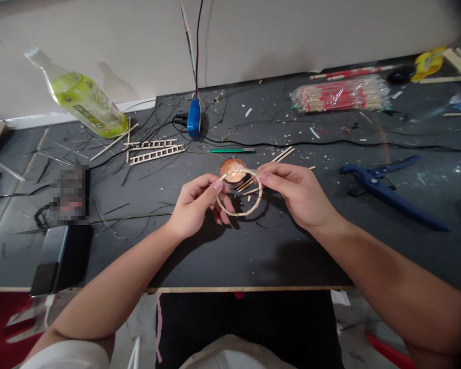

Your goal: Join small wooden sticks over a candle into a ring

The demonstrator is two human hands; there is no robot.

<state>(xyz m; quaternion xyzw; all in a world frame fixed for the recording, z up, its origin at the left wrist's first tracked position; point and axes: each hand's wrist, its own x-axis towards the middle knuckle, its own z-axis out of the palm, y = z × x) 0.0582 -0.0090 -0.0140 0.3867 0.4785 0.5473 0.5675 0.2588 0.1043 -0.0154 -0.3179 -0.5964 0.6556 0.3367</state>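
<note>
A pale ring made of short wooden segments (259, 197) is held up between both hands over the table. My left hand (197, 202) pinches its left side between thumb and fingers, with the other fingertips curled behind it. My right hand (295, 192) pinches the ring's upper right part. Just behind the ring sits a small round brown bowl (230, 166), partly hidden by it, with something pale and shiny inside. A few thin wooden sticks (286, 154) lie beside and behind the bowl.
Blue cutters (392, 197) lie at right, below a bagged bundle of sticks (340, 95). Ladder-shaped stick pieces (157, 154) and a green-labelled bottle (84, 102) are at left. A black cable (330, 144) crosses behind the hands from a blue plug block (194, 119). Scraps litter the dark table (223, 261).
</note>
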